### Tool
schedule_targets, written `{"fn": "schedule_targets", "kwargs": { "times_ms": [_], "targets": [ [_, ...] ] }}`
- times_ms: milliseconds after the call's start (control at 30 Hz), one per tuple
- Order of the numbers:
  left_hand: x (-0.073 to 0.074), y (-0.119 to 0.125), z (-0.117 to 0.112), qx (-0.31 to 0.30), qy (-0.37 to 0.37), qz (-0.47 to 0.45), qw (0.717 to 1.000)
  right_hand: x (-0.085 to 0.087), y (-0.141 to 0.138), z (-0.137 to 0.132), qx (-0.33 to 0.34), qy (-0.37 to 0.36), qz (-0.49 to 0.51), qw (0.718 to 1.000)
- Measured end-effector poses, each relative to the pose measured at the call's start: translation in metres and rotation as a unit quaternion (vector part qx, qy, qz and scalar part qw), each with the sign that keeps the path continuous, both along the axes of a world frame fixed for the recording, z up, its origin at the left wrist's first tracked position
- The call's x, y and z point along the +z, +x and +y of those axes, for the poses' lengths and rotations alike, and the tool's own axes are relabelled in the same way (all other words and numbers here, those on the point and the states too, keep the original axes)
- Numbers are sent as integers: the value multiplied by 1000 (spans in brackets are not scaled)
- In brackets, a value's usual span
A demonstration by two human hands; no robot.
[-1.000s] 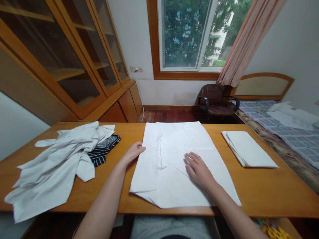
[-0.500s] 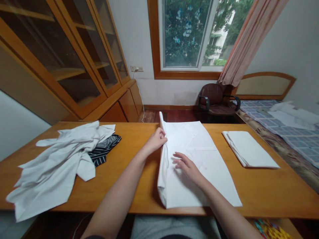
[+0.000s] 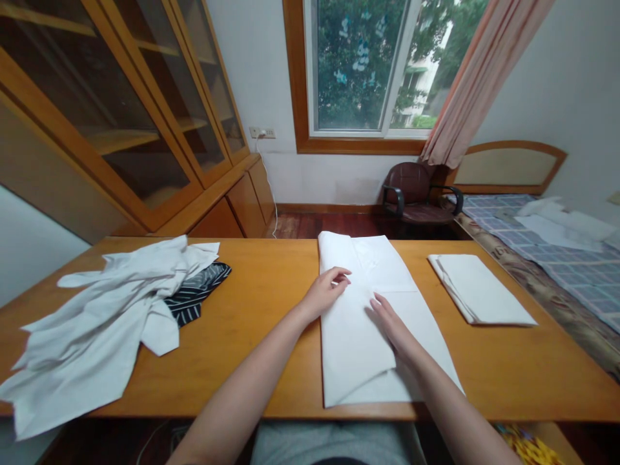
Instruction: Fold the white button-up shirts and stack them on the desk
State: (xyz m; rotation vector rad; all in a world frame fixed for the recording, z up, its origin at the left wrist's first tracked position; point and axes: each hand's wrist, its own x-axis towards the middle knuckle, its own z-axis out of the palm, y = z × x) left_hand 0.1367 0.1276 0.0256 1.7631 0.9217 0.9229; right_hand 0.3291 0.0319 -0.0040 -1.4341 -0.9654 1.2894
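Note:
A white cloth (image 3: 358,336) lies on the wooden table (image 3: 261,323) straight in front of me, its left part folded over onto the middle. My left hand (image 3: 327,290) rests on top of the folded flap with its fingers curled, pressing it down. My right hand (image 3: 392,326) lies flat and open on the cloth just to the right of the flap's edge.
A heap of white garments (image 3: 97,323) over a dark striped one (image 3: 196,294) covers the table's left end. A folded white cloth (image 3: 477,297) sits at the right. Beyond the table are a brown armchair (image 3: 416,194), a bed (image 3: 557,252) and glass-door cabinets (image 3: 121,110).
My left hand lifted the cloth's left edge, carried it rightward and laid it over the middle. My right hand stayed on the cloth, shifting slightly right.

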Motion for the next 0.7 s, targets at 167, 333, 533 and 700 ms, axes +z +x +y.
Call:
{"fn": "schedule_targets", "kwargs": {
  "times_ms": [167,333,533,700],
  "targets": [
    [-29,-27,10,118,54,126,984,-8,12,-7,8,-24,-63,998],
    [-48,-35,6,86,67,276,955,-10,15,-16,19,92,-205,974],
    [-55,-31,-3,72,92,349,930,-20,25,-22,89,50,-255,961],
    [-59,-26,-3,99,87,304,943,-17,31,-24,132,2,-276,952]
  ]
}}
